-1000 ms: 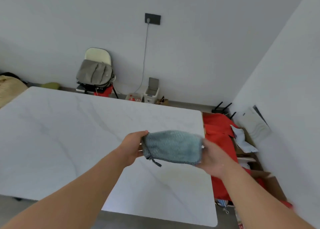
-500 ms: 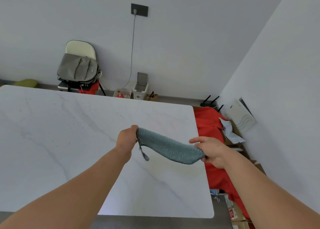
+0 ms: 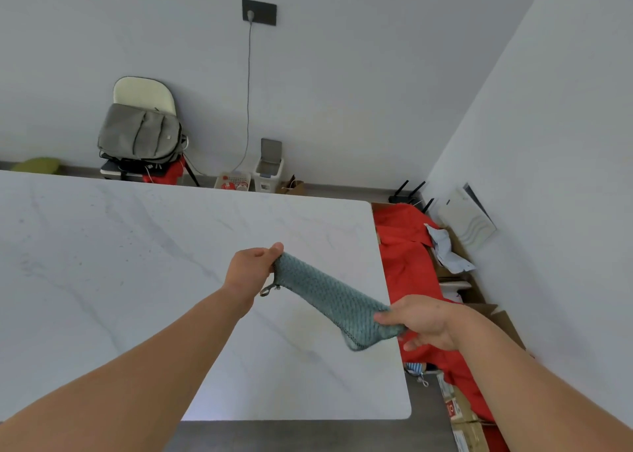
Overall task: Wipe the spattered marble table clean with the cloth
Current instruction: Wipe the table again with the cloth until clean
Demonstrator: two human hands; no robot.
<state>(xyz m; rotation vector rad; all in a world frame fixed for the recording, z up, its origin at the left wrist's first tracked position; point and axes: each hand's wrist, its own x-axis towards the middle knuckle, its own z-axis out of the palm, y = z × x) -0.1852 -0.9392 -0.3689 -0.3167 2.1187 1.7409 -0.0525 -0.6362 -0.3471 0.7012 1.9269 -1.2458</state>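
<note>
A grey-green waffle-weave cloth (image 3: 325,297) hangs stretched in the air above the right part of the white marble table (image 3: 120,263). My left hand (image 3: 253,266) pinches its upper left end, where a small loop dangles. My right hand (image 3: 421,321) grips the lower right end, over the table's right edge. The cloth sags into a narrow band between them and does not touch the table. Fine dark specks dot the marble at the centre left, and a faint yellowish stain (image 3: 308,325) lies under the cloth.
To the right of the table, red fabric (image 3: 407,246) covers cardboard boxes (image 3: 466,427) on the floor. Behind the table stand a chair with a grey backpack (image 3: 140,136), a small white bin (image 3: 269,170) and a router (image 3: 404,194) by the wall.
My right hand has dropped lower and to the right with its end of the cloth, so the cloth now slopes down and is drawn longer. The view has shifted slightly.
</note>
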